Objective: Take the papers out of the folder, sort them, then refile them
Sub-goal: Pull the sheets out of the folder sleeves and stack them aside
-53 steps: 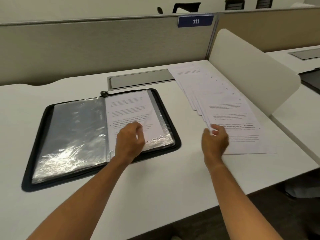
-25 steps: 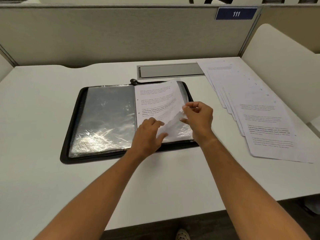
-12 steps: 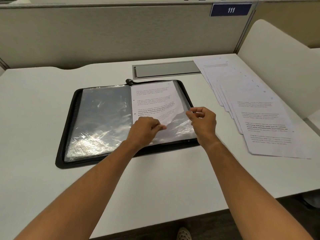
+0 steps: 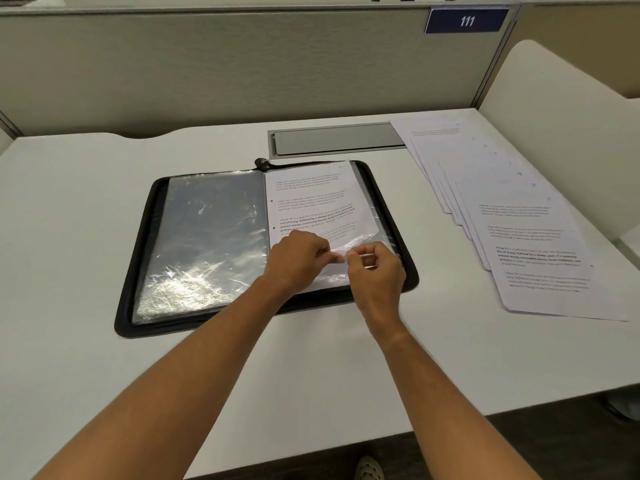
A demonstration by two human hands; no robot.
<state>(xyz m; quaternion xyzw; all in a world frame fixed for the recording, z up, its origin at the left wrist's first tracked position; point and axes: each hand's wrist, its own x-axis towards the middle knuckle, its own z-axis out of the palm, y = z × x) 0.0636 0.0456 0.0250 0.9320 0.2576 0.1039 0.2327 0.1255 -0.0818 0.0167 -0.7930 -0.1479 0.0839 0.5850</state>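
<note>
Under both hands (image 4: 336, 261), seemingly pinched: sheet (image 4: 313, 202).

Bare white table (image 4: 86, 237) lies open across the left of the frame and along the lower centre, offering unobstructed passage. At centre, an open black folder (image 4: 138, 271) occupies the surface, with the left hand (image 4: 298, 261) and right hand (image 4: 375, 271) close together over its lower right page. At right, a fanned row of papers (image 4: 540, 258) blocks the table's edge. A narrow clear strip runs between folder and papers. A partition wall (image 4: 242, 71) closes off the upper frame.
</note>
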